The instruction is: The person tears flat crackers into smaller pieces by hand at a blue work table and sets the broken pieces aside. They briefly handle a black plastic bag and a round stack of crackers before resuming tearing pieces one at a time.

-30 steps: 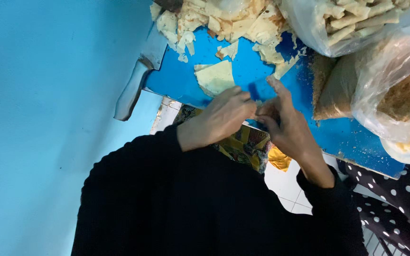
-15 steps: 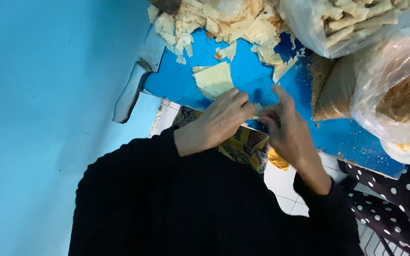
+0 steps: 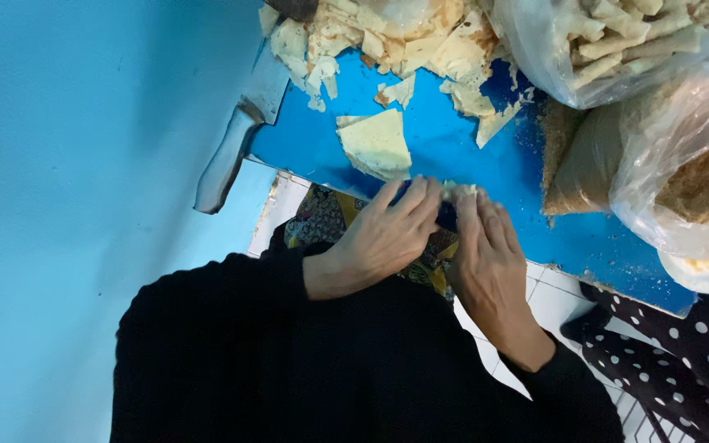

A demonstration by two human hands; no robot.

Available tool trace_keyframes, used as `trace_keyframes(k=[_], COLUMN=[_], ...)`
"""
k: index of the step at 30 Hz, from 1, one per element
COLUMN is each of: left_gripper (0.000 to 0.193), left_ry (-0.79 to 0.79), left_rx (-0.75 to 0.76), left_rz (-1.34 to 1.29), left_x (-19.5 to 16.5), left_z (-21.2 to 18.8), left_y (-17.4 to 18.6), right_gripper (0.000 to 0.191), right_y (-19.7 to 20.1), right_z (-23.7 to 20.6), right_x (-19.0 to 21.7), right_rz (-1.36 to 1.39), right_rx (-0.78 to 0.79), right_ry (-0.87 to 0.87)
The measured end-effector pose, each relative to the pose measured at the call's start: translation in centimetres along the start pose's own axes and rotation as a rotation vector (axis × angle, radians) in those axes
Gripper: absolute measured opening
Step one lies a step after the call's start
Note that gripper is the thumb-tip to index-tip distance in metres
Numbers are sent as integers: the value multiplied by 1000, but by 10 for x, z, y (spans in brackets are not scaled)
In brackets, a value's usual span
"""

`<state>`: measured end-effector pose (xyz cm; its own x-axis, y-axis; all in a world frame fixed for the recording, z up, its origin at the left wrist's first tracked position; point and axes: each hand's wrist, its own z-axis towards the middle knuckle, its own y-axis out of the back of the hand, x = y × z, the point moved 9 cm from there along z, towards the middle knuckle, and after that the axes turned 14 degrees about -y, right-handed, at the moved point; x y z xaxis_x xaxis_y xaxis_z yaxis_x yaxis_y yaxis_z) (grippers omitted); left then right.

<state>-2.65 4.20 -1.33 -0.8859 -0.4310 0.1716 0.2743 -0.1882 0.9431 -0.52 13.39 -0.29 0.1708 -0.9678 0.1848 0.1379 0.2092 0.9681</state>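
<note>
Pale pastry piece (image 3: 456,190) sits at the blue board's (image 3: 453,148) near edge, pinched between fingertips of left hand (image 3: 387,238) and right hand (image 3: 486,254), both curled around it, equally near.

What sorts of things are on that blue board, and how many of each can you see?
Knife: 1
Clear plastic bags: 2, one of pale sticks and one of brown crumbs
Heap of torn pale sheet scraps: 1
Separate stack of pale sheets: 1
Hands at the board's near edge: 2, left hand and right hand, pressed on a small pale piece
Total: 8
</note>
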Motion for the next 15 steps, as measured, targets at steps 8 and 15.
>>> trace_keyframes(k=[8, 15], left_gripper=[69, 49], left_ry=[225, 416], left_rx=[-105, -202], left_rz=[-140, -165], left_x=[44, 99], left_z=[13, -47], left_y=[-19, 19], right_gripper=[79, 68], right_y=[10, 28], right_z=[38, 59], right_x=[-22, -25], right_rz=[55, 279], right_rx=[64, 70], right_ry=[-99, -60])
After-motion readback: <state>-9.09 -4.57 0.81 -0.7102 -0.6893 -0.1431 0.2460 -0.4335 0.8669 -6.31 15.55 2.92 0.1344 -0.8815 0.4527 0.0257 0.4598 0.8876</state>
